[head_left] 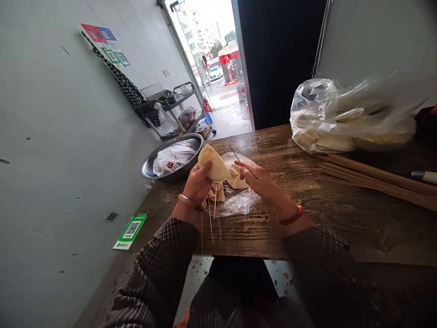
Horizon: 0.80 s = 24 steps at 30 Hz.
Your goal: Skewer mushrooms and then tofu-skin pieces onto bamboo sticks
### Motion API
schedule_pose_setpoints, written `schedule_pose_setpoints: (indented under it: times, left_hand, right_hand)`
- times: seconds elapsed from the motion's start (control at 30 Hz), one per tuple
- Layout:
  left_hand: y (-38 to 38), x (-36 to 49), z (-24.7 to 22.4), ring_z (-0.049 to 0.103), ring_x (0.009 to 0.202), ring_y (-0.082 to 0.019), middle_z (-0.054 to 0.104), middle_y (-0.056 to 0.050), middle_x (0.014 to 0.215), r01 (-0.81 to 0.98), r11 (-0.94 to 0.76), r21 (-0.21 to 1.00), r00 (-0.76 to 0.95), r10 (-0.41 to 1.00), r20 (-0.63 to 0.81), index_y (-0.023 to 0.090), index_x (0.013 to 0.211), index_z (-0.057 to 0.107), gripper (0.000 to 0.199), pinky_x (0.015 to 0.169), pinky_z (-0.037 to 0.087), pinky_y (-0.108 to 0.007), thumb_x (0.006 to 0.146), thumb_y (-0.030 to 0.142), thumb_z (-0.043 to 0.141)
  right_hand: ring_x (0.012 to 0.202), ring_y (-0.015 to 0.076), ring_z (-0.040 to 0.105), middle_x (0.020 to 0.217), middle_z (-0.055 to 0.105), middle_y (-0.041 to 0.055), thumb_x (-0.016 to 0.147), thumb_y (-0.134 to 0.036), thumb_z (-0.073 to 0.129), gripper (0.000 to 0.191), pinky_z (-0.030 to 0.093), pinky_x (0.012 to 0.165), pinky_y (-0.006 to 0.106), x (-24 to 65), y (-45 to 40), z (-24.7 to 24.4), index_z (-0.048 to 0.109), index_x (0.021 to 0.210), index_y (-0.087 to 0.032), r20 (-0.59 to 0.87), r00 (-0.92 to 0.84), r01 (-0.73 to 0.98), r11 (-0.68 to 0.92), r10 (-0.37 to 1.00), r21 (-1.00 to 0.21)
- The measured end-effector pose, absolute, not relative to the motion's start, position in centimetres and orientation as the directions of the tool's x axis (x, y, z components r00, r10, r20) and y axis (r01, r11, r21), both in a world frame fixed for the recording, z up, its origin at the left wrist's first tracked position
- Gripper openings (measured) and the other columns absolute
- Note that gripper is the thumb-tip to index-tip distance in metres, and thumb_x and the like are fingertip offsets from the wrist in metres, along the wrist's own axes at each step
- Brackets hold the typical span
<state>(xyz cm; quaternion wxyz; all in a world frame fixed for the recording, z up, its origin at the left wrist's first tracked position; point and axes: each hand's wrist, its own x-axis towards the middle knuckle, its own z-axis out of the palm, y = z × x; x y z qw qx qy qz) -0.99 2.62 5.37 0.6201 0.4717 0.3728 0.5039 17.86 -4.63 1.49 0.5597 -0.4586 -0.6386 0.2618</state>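
My left hand (198, 183) is closed on a pale, folded flat sheet (214, 163) that looks like tofu skin, its thumb pressed on the front. To the right of it, my right hand (258, 179) pinches a thin wooden skewer (235, 154) that points up and to the left, apart from the sheet. Between and below the hands, more pale sheets (239, 181) lie on a clear plastic bag (241, 203). Threaded pieces (218, 193) lie under my left hand, their skewer ends (210, 223) reaching toward the table's front edge.
A metal basin (146, 169) with white plastic bags in it stands at the table's left, by the wall. Loose skewers (368, 178) lie at the right, below a large clear bag (317, 123) of pale sheets. A green code card (131, 231) lies at the left edge.
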Motion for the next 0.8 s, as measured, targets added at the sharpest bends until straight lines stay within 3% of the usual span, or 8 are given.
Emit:
schedule_pose_setpoints:
  times: [0.1, 0.3, 0.43, 0.6, 0.8]
  left_hand:
    - [3.2, -1.0, 5.5, 0.071, 0.084, -0.019, 0.074, -0.003, 0.088, -0.309, 0.032, 0.95, 0.175, 0.984, 0.024, 0.017, 0.098, 0.064, 0.037, 0.084, 0.059, -0.036, 0.068, 0.026, 0.084]
    - [3.8, -0.7, 5.4, 0.07, 0.082, -0.016, 0.074, -0.002, 0.087, -0.369, -0.044, 0.929, 0.125, 0.987, 0.096, 0.016, 0.092, 0.066, 0.037, 0.082, 0.056, -0.029, 0.064, 0.028, 0.087]
    - [4.4, -1.1, 5.1, 0.07, 0.082, -0.016, 0.074, -0.002, 0.087, -0.394, -0.029, 0.919, 0.155, 0.983, 0.098, 0.016, 0.094, 0.066, 0.039, 0.08, 0.056, -0.029, 0.064, 0.029, 0.088]
    - [4.7, -2.1, 4.4, 0.071, 0.09, -0.019, 0.075, -0.004, 0.094, -0.437, 0.017, 0.899, 0.18, 0.981, 0.069, 0.016, 0.097, 0.066, 0.04, 0.087, 0.057, -0.032, 0.065, 0.027, 0.087]
    - [4.6, -3.1, 3.0, 0.07, 0.091, -0.019, 0.074, -0.003, 0.094, -0.47, 0.038, 0.882, 0.193, 0.979, 0.061, 0.017, 0.095, 0.066, 0.037, 0.087, 0.056, -0.032, 0.065, 0.024, 0.087]
  right_hand:
    - [0.073, 0.0167, 0.061, 0.08, 0.07, 0.0041, 0.095, -0.026, 0.045, 0.044, 0.048, 0.073, 0.032, 17.7, -4.8, 1.3, 0.068, 0.131, -0.015, 0.463, -0.008, 0.307, 0.443, 0.886, -0.842]
    - [0.056, 0.0121, 0.053, 0.071, 0.066, -0.0006, 0.093, -0.031, 0.055, 0.052, 0.046, 0.062, 0.028, 16.8, -5.6, 1.4, 0.059, 0.141, -0.011, 0.446, -0.03, 0.282, 0.436, 0.894, -0.855]
    - [0.061, 0.013, 0.059, 0.068, 0.067, -0.0008, 0.098, -0.032, 0.05, 0.041, 0.049, 0.066, 0.029, 16.0, -6.0, 1.5, 0.068, 0.132, -0.017, 0.478, 0.003, 0.291, 0.457, 0.878, -0.841]
    - [0.079, 0.017, 0.064, 0.084, 0.069, 0.0057, 0.096, -0.028, 0.057, 0.027, 0.051, 0.071, 0.031, 15.3, -6.3, 1.3, 0.078, 0.111, -0.021, 0.585, 0.024, 0.413, 0.525, 0.81, -0.744]
    - [0.073, 0.0163, 0.063, 0.081, 0.068, 0.0032, 0.096, -0.024, 0.056, 0.031, 0.053, 0.068, 0.031, 14.7, -6.7, 0.9, 0.073, 0.123, -0.023, 0.549, -0.046, 0.505, 0.494, 0.835, -0.708]
